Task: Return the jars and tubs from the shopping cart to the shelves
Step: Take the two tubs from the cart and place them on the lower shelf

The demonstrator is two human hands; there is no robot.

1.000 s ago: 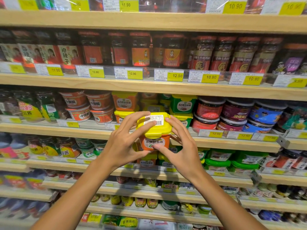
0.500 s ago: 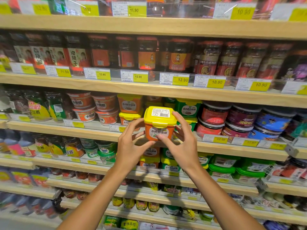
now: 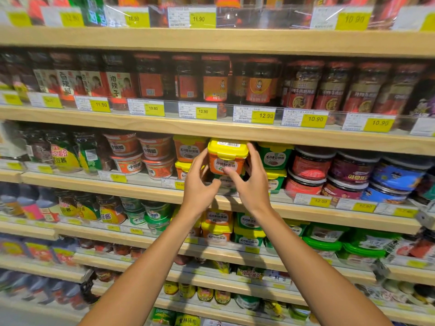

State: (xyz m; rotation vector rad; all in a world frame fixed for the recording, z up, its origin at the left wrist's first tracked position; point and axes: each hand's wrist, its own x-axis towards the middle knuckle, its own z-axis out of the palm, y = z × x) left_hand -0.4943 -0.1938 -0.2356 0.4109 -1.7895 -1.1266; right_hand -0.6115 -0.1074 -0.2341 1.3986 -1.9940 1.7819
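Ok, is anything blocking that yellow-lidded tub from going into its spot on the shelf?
Nothing visible blocks it. Both the left hand and right hand hold the orange tub at the shelf's front, above another tub. Its lid sits just under the upper shelf board, so headroom looks tight.

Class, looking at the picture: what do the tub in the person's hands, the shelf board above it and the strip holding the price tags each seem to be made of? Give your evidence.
Tub: probably plastic, judging by its glossy yellow snap-on lid and orange body with printed label.
Shelf board: looks like wood or wood-look laminate, pale, matt, with visible grain.
Price-tag strip: seemingly clear plastic; jars show through it and it glints.
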